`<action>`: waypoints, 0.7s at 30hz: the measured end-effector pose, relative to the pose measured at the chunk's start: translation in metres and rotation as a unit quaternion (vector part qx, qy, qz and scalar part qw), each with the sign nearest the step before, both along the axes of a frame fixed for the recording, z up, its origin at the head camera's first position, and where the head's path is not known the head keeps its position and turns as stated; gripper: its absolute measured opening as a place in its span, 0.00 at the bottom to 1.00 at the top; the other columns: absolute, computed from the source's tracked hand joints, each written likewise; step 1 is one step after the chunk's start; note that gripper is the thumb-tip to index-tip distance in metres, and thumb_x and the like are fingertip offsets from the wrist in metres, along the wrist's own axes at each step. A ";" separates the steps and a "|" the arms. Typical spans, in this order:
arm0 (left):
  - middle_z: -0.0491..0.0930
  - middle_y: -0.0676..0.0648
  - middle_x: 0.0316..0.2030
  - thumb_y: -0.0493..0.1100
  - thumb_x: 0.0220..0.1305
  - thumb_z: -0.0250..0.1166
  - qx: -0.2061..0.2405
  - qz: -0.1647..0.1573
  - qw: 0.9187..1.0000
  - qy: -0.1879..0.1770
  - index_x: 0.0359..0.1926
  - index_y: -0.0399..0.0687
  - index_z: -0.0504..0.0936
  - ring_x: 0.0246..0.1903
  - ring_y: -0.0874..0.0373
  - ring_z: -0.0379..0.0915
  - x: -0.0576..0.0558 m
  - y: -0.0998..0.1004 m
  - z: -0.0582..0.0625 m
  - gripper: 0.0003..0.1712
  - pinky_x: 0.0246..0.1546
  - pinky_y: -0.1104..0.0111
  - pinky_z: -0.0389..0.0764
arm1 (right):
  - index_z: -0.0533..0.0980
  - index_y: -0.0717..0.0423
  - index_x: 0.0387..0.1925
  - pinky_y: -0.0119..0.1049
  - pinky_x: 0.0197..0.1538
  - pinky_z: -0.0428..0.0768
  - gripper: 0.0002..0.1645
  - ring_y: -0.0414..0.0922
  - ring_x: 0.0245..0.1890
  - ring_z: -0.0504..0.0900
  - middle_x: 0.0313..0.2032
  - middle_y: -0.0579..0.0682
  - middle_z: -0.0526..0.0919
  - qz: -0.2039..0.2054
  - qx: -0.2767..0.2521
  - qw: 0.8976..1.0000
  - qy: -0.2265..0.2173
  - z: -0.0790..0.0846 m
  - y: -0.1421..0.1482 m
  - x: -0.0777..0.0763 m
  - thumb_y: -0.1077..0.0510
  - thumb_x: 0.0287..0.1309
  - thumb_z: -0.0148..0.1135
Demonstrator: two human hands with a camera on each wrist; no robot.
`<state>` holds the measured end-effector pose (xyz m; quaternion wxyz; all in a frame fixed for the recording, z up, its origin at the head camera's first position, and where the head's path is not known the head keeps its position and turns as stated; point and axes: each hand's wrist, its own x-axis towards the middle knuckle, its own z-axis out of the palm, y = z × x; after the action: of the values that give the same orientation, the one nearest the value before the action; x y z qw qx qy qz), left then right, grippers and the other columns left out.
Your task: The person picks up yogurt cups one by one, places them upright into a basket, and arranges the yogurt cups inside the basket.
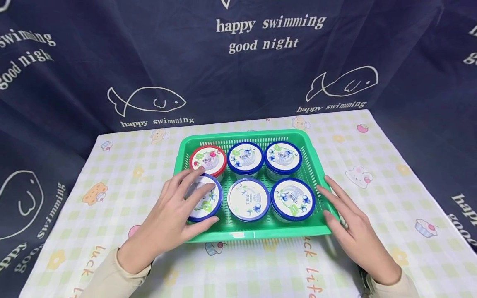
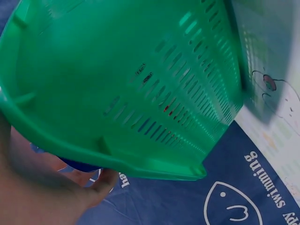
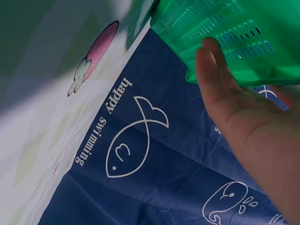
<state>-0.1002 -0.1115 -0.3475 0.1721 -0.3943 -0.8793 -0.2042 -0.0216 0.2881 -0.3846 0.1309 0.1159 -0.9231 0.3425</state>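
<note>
In the head view a green plastic basket (image 1: pixel 238 235) holds several round lidded dessert cups in two rows. My left hand (image 1: pixel 175 207) reaches over the basket's left rim and grips the front-left blue-lidded cup (image 1: pixel 208 207), its fingers across the lid and its thumb on the near side. Behind that cup is a red-lidded cup (image 1: pixel 208 159). My right hand (image 1: pixel 350 225) rests against the basket's right side with fingers extended. In the right wrist view, the right fingers (image 3: pixel 213 70) touch the slotted outer wall. The basket hides most of the left fingers in the left wrist view.
Other blue-lidded cups are the front-middle cup (image 1: pixel 248 199), front-right cup (image 1: pixel 292 198), back-middle cup (image 1: pixel 245 157) and back-right cup (image 1: pixel 283 157). A checked tablecloth (image 1: pixel 123 178) lies under the basket. A dark blue printed curtain (image 1: pixel 238 82) hangs behind.
</note>
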 end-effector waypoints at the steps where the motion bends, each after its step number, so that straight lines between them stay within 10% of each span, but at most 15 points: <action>1: 0.63 0.39 0.70 0.67 0.58 0.66 -0.004 0.000 1.000 -0.003 0.62 0.50 0.77 0.67 0.36 0.57 0.000 0.000 -0.001 0.37 0.63 0.45 0.60 | 0.66 0.45 0.72 0.17 0.67 0.52 0.36 0.40 0.74 0.56 0.76 0.46 0.57 -0.001 -0.001 1.000 -0.001 0.000 0.000 0.000 0.65 0.65 0.59; 21: 0.67 0.40 0.66 0.67 0.57 0.67 -0.026 0.004 1.000 -0.016 0.63 0.52 0.76 0.66 0.38 0.58 -0.004 0.000 -0.006 0.39 0.61 0.44 0.63 | 0.67 0.45 0.72 0.17 0.66 0.52 0.34 0.41 0.74 0.56 0.76 0.46 0.57 0.000 -0.002 1.000 -0.001 0.000 -0.001 -0.001 0.64 0.66 0.58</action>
<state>-0.1038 -0.1120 -0.3535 0.1485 -0.3919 -0.8885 -0.1866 -0.0222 0.2874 -0.3847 0.1306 0.1153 -0.9224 0.3447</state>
